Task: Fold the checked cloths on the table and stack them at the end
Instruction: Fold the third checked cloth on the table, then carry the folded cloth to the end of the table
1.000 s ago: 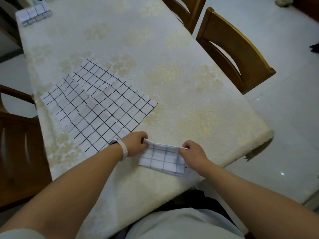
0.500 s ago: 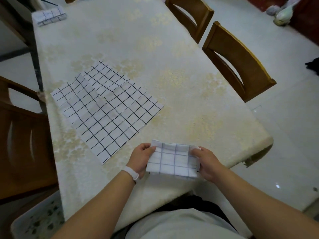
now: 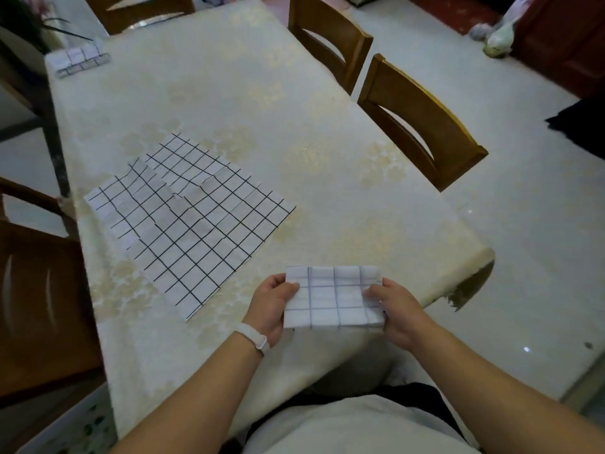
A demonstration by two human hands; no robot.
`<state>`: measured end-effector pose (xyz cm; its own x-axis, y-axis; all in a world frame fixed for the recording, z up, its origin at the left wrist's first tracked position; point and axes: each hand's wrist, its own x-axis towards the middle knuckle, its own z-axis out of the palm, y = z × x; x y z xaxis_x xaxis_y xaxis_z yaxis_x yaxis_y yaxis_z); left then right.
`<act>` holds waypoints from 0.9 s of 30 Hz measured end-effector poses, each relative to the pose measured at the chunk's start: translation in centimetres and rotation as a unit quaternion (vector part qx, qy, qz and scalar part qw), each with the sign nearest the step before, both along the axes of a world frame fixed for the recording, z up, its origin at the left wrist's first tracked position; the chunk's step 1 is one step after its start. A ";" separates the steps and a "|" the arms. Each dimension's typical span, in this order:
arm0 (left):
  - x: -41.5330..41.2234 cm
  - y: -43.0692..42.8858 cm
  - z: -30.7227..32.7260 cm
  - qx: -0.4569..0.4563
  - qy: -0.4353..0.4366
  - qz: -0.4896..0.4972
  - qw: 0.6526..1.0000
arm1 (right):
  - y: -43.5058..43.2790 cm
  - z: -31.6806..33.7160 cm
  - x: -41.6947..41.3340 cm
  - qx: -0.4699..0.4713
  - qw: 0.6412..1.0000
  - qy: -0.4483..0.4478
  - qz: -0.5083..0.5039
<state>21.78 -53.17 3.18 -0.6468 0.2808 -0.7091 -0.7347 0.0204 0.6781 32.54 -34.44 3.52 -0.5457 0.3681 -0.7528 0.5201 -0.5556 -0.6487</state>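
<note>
A small folded checked cloth (image 3: 332, 296) is lifted above the near table edge. My left hand (image 3: 270, 306) pinches its left side and my right hand (image 3: 394, 311) pinches its right side, thumbs on top. A larger checked cloth (image 3: 190, 221) lies spread out and wrinkled on the table (image 3: 262, 109), to the left of my hands. At the far left corner of the table sits a stack of folded checked cloths (image 3: 78, 60).
Two wooden chairs (image 3: 422, 126) stand along the table's right side, another at the far end. A wooden chair (image 3: 36, 290) is close on the left. Bags (image 3: 497, 37) lie on the tiled floor at the far right.
The folded cloth has come up off the table surface and now lies flat between my hands, turned face-up. My view has tilted upward, showing more of the table's far end.
</note>
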 end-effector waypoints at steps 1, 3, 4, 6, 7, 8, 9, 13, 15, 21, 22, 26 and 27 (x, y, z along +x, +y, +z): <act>0.2 0.4 0.4 -0.001 0.005 -0.003 1.000 | 0.4 0.2 0.2 -0.001 1.000 0.006 -0.002; 0.7 1.5 1.2 -0.003 0.015 -0.009 1.000 | 1.4 1.0 0.8 0.003 1.000 0.018 -0.001; 0.9 2.1 1.6 -0.007 0.022 -0.010 1.000 | 2.1 1.4 1.1 0.005 1.000 0.023 0.000; 1.5 3.9 2.4 -0.011 0.035 -0.006 0.999 | 3.8 2.2 1.8 0.012 0.999 0.033 0.004; 1.9 4.9 2.8 -0.011 0.038 -0.002 0.999 | 4.7 2.5 2.2 0.014 0.999 0.039 0.005; 2.5 6.0 3.3 -0.010 0.041 0.000 0.999 | 5.8 2.8 2.7 0.019 0.999 0.044 0.004; 3.1 7.3 3.6 -0.010 0.044 0.000 0.999 | 7.0 3.2 3.4 0.027 0.998 0.048 0.003; 6.2 13.0 4.6 -0.018 0.047 -0.013 0.999 | 12.3 3.6 6.7 0.047 0.997 0.055 -0.015; 7.9 16.3 5.1 -0.024 0.050 -0.022 0.998 | 15.1 3.4 8.6 0.059 0.995 0.065 -0.037; 12.6 26.5 5.8 -0.021 0.053 -0.068 0.996 | 23.9 4.6 15.1 0.095 0.989 0.083 -0.074; 13.3 28.1 5.8 -0.027 0.054 -0.082 0.995 | 25.3 4.5 16.2 0.104 0.988 0.080 -0.085; 15.6 34.1 6.1 -0.043 0.078 -0.143 0.986 | 29.7 4.3 20.0 0.128 0.980 0.066 -0.140; 16.2 35.5 6.2 -0.050 0.090 -0.158 0.982 | 30.6 4.4 20.9 0.129 0.978 0.065 -0.151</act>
